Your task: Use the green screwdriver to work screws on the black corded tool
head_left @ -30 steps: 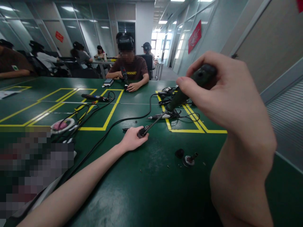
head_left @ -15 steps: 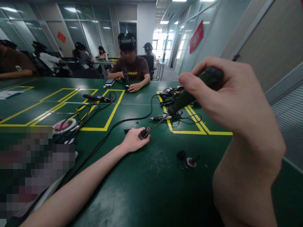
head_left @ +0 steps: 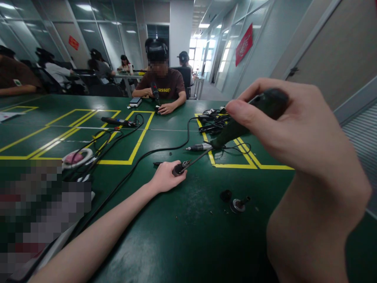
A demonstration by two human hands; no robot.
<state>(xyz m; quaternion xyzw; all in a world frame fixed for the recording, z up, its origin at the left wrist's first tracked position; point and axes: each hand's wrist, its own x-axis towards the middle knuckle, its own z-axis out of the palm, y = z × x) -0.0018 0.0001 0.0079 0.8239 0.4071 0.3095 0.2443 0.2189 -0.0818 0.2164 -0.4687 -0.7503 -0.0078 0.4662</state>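
My right hand is closed around the dark green handle of a screwdriver. Its thin shaft slants down and left to the metal end of a black cylindrical tool body. That body is gripped in my left hand, which rests on the green table. Whether the screwdriver tip touches a screw is too small to tell. Right of my left hand lie a round metal part with a short stem and a small black cap, with a few tiny bits beside them.
A grey pen-like tool and a heap of black cables lie beyond my hands. A long black cord crosses the table. At left are a white ring-shaped roll and another corded tool. A person works opposite.
My right hand and the screwdriver handle have shifted slightly to the right and down. My left hand stays in place with the black tool body.
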